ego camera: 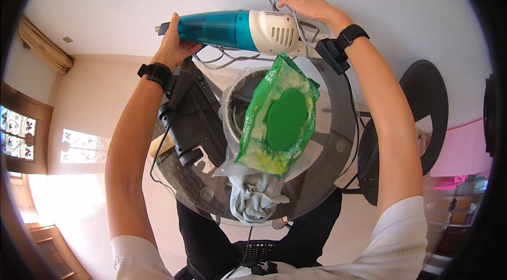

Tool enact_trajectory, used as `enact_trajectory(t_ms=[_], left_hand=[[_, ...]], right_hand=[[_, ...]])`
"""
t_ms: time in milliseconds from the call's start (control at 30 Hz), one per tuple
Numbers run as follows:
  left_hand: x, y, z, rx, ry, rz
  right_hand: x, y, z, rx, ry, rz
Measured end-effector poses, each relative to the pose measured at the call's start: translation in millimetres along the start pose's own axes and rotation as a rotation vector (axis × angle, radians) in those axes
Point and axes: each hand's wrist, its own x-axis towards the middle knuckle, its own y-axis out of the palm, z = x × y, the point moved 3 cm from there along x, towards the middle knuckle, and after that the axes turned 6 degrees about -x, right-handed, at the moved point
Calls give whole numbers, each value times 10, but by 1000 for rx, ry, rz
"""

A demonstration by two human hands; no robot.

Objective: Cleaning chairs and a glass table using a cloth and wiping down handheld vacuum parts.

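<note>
A handheld vacuum cleaner (273,30) with a teal see-through dust cup (214,28) and a cream motor body lies sideways beyond the round glass table. My left hand (174,46) grips its nozzle end, thumb on the near-left side and fingers underneath. At the handle end, my right hand (307,6) has its fingertips on a loop of the grey power cord (293,12). More grey cord (222,62) hangs below the dust cup. Just below my left hand, a black floor-brush head (194,117) rests on the table.
On the glass table (336,121) stands a plastic-lined bin (233,93) with black parts inside. A green wet-wipes pack (281,121) partly covers it. A grey cloth (255,198) hangs at the near edge. Black chairs (424,82) stand at right.
</note>
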Motion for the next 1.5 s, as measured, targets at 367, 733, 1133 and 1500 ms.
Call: enact_trajectory(t_ms=[367, 733, 1133, 1500], left_hand=[[-266, -233, -208, 2, 41, 181], [-2035, -847, -285, 1158, 242, 201], [-2175, -1100, 478, 1690, 606, 42], [-3521, -1277, 188, 1464, 784, -185]], right_hand=[[-716, -176, -106, -280, -2, -140], [-3211, 864, 688, 16, -201, -24], [-3638, 1943, 1553, -108, 131, -475], [-4360, 1624, 1426, 222, -127, -340]])
